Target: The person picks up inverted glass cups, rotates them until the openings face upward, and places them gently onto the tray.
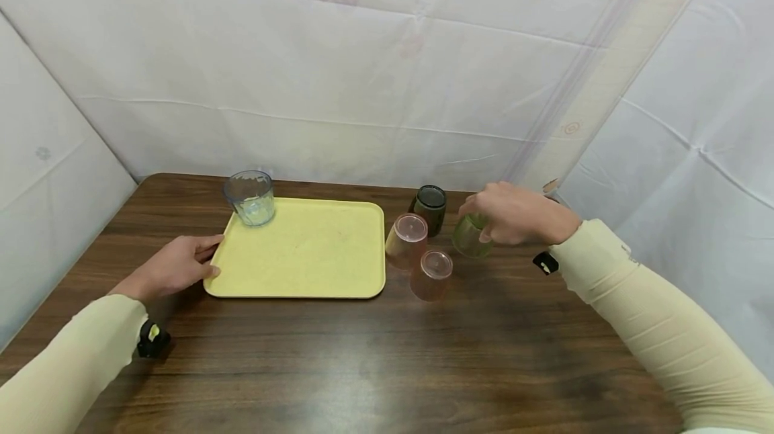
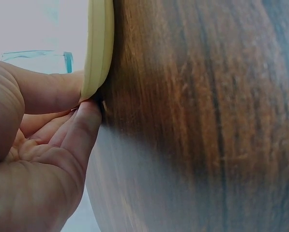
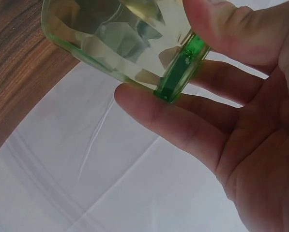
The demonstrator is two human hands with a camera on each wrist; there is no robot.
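Note:
My right hand (image 1: 504, 215) grips a light green glass (image 1: 469, 236) from above by its rim; the right wrist view shows fingers (image 3: 183, 125) and thumb closed round the green rim (image 3: 175, 72). Left of it stand two pink tumblers (image 1: 407, 239) (image 1: 432, 274) and a dark green glass (image 1: 430, 208). A yellow tray (image 1: 314, 266) lies left of the cups, with a clear bluish glass (image 1: 250, 197) on its far left corner. My left hand (image 1: 181, 263) rests on the table and its fingers (image 2: 81, 125) touch the tray's left edge (image 2: 99, 48).
The brown wooden table (image 1: 363, 353) is bare in front of the tray and cups. White sheeting walls (image 1: 363, 71) stand close behind the table and along both sides.

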